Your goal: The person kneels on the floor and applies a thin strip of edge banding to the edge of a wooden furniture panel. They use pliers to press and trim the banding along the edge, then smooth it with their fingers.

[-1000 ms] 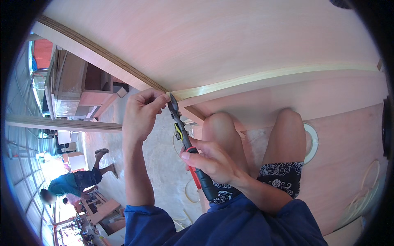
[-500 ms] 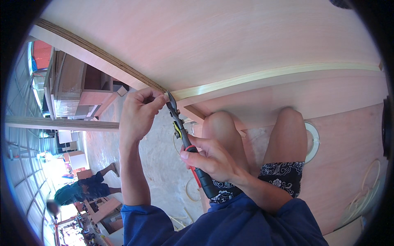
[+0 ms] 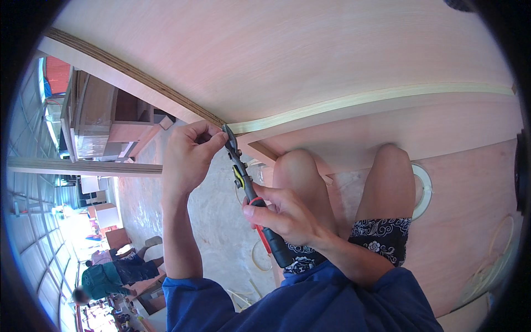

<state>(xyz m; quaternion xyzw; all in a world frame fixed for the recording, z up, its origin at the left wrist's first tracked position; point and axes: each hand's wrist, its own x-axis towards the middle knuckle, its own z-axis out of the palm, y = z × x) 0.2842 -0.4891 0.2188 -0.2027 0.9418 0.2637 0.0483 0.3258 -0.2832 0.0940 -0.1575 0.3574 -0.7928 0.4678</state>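
My right hand [image 3: 285, 214] is closed around the snips [image 3: 247, 185], which have red and black handles and a yellow latch. Their dark blades point up and to the left, to the corner where a pale edge strip [image 3: 310, 110] meets a plywood edge [image 3: 138, 74]. Right beside the blade tips, the thumb and forefinger of my left hand [image 3: 191, 152] are pinched together. What lies between those fingers is hidden. The strip runs along a board edge toward the right.
A large pale wood panel [image 3: 332, 50] fills the top, above my bent knees. A white ring [image 3: 422, 191] lies right of my legs. Thin loose strips [image 3: 489, 263] lie at the right. Wooden cabinets [image 3: 130, 108] stand left; a co-worker [image 3: 119, 274] is at the lower left.
My left hand has shifted slightly, and the pale bit earlier visible at its thumb no longer shows. The snips have barely moved. The co-worker in the background has changed place and posture.
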